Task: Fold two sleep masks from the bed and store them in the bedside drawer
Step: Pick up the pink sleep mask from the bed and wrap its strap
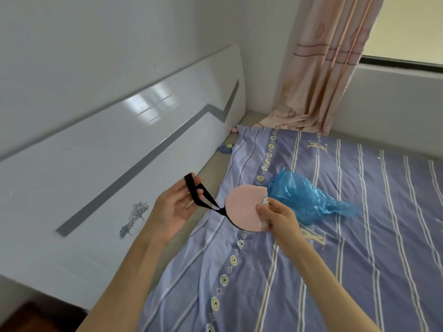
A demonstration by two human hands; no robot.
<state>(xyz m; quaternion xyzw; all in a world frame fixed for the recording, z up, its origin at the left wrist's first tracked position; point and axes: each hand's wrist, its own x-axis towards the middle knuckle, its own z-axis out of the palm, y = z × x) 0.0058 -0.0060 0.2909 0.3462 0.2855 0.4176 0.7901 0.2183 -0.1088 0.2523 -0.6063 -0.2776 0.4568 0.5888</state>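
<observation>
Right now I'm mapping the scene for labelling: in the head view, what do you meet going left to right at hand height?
White headboard → left hand → black strap → pink sleep mask → right hand → blue plastic bag → striped purple bedsheet.

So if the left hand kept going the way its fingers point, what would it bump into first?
Probably the white headboard. The left hand, holding the black strap, points up and away toward it, with nothing visible between, though depth is hard to judge.
</observation>
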